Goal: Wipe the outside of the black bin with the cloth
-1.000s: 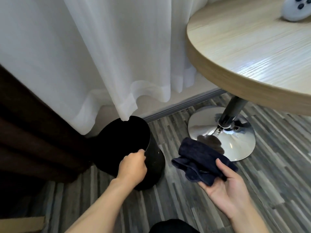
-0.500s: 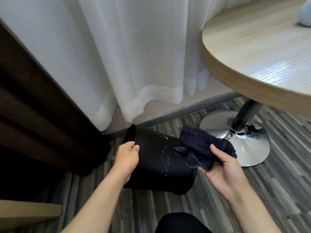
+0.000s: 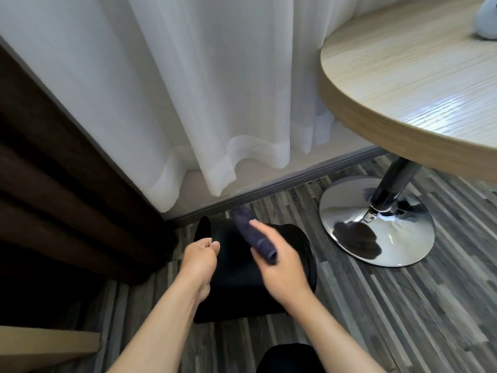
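The black bin (image 3: 239, 281) lies tipped on its side on the floor, its open mouth facing left. My left hand (image 3: 200, 261) grips the rim at the mouth. My right hand (image 3: 282, 273) presses a folded dark blue cloth (image 3: 251, 234) flat against the bin's upper side wall, palm down; the hand is slightly blurred. The cloth sticks out beyond my fingers toward the curtain. The bin's inside is hidden.
A round wooden table (image 3: 403, 103) stands at the right on a black post with a chrome disc base (image 3: 376, 219) close to the bin's bottom. White sheer curtain (image 3: 188, 90) hangs behind. Dark brown drapes (image 3: 53, 184) are at the left. Grey plank floor (image 3: 403, 305) lies all around.
The bin went from upright to tipped on its side under my left hand. My right hand turned palm down and brought the cloth onto the bin's side wall.
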